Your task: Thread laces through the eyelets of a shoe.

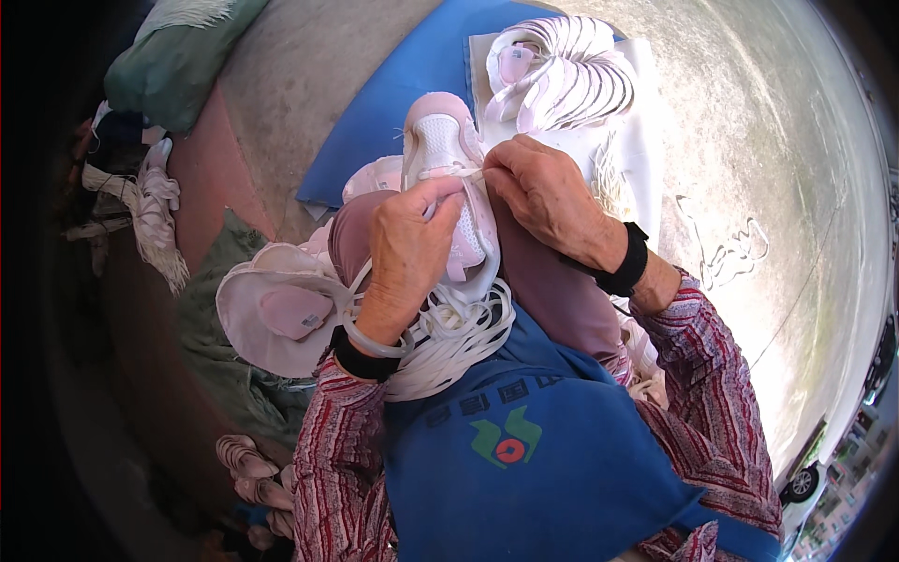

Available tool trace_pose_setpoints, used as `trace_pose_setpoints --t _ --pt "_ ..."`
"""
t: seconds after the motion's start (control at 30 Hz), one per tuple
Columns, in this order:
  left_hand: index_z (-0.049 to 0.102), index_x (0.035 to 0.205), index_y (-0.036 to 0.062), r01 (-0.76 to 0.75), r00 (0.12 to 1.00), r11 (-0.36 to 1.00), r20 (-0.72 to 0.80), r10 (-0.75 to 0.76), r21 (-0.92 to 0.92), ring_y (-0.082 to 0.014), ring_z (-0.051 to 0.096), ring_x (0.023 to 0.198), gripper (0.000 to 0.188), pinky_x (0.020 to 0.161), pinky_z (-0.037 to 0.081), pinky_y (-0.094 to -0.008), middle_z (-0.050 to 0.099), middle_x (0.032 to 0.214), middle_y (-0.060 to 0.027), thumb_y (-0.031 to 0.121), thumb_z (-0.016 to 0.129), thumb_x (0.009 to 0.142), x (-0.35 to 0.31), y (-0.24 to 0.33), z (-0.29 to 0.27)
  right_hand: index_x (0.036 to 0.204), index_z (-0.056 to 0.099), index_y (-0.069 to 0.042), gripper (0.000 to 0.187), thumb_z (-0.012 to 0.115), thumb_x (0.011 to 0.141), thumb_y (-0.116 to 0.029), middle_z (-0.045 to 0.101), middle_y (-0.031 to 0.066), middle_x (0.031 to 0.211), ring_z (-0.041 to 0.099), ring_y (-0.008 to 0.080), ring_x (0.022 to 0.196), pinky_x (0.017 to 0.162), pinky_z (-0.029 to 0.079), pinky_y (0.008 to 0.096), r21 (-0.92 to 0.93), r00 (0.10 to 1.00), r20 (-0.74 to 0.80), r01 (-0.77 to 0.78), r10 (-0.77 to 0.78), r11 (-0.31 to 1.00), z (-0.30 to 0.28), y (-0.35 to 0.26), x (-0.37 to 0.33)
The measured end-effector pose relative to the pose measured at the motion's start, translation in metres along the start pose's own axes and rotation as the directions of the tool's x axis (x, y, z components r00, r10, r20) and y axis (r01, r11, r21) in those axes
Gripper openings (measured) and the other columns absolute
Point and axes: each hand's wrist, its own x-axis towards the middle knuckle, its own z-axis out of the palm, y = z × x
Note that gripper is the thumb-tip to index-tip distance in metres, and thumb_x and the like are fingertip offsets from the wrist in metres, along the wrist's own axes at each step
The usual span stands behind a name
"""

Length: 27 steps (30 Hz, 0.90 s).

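Note:
A pink and white shoe upper (435,136) lies between my knees with its toe pointing away. My right hand (552,199) is closed in a pinch on a white shoelace (471,174) at the upper's lacing area. On the left side of the upper, my left hand (409,251) is closed, thumb and forefinger at the lacing; whether it grips the lace or the upper's edge is hidden. A bundle of loose white laces (459,347) rests on my blue apron (524,487), just below the upper. Another pale upper (281,304) sits beside my left wrist.
A fanned stack of shoe uppers (576,80) lies on a white sheet (644,122) at the far right, over a blue mat (384,89). A loose lace (735,251) lies on the concrete floor. More laces and uppers (154,201) lie at the left, near a green bundle (178,80).

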Motion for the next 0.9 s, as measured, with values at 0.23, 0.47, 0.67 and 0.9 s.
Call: trace_pose_setpoints --t 0.23,0.47,0.67,0.9 --pt "0.075 0.101 0.0055 -0.026 0.999 0.999 -0.02 0.026 -0.029 -0.0325 0.071 0.078 0.02 0.07 0.054 -0.0369 0.071 0.085 -0.0209 0.018 0.069 0.086 0.0 -0.007 0.005 0.095 0.065 0.001 0.014 0.06 0.092 -0.012 0.064 0.0201 0.089 0.062 0.0399 0.082 0.074 0.05 0.0428 0.024 0.997 0.071 -0.043 0.041 0.999 0.001 0.005 0.002" --pt "0.075 0.1 0.0073 -0.058 0.998 0.998 -0.024 0.058 -0.016 -0.0365 0.07 0.079 0.02 0.07 0.053 -0.0403 0.07 0.085 -0.0214 0.019 0.068 0.086 0.0 -0.008 0.007 0.095 0.062 0.002 0.012 0.059 0.091 -0.009 0.065 0.0213 0.087 0.063 0.0415 0.083 0.072 0.05 0.0446 -0.124 0.997 0.059 0.051 -0.044 0.991 0.01 -0.003 0.003" --pt "0.07 0.096 0.0073 -0.102 0.994 0.958 -0.008 0.108 0.268 -0.0398 0.068 0.077 0.017 0.071 0.052 -0.0483 0.069 0.081 -0.0203 0.022 0.066 0.088 0.006 -0.003 0.011 0.091 0.055 0.003 0.01 0.058 0.087 -0.006 0.061 0.0262 0.087 0.063 0.0448 0.079 0.068 0.05 0.0495 -0.068 0.995 0.031 0.094 -0.093 0.993 0.014 -0.015 0.0" --pt "0.064 0.09 0.0036 -0.178 0.983 0.841 0.133 0.127 0.511 -0.0415 0.065 0.079 0.013 0.069 0.05 -0.0479 0.066 0.082 -0.0234 0.016 0.063 0.089 0.004 0.02 -0.009 0.104 0.061 -0.002 0.015 0.062 0.09 -0.006 0.064 0.0176 0.097 0.065 0.0372 0.083 0.07 0.052 0.0414 -0.064 0.998 -0.014 0.063 -0.064 0.996 0.005 -0.006 -0.008"
